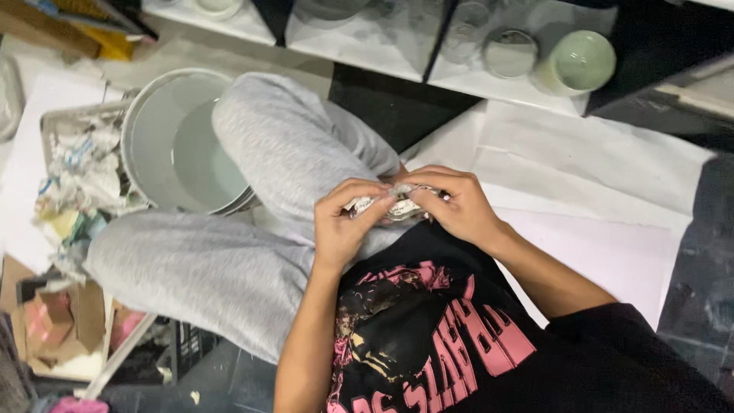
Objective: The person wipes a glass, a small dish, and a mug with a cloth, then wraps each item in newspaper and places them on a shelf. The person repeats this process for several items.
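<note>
I count one crumpled wad of printed newspaper (pixel 394 205) at the centre of the frame, pinched between two hands just above the grey sweatpants-clad knee (pixel 290 153). To the left I see a stack of round pale grey-green ceramic plates (pixel 164 145), at least two, partly hidden behind that raised knee, and further left one tray of crumpled paper scraps (pixel 80 172). Along the top right I make out one pale green ceramic bowl (pixel 581 61) and two clear glass tumblers (pixel 508 52) on a white shelf (pixel 367 46). White paper sheets (pixel 581 168) cover the floor at right. My left hand (pixel 340 226) curls closed on the wad's left end; my right hand (pixel 459 203) grips its right end, fingers bent over the top.
</note>
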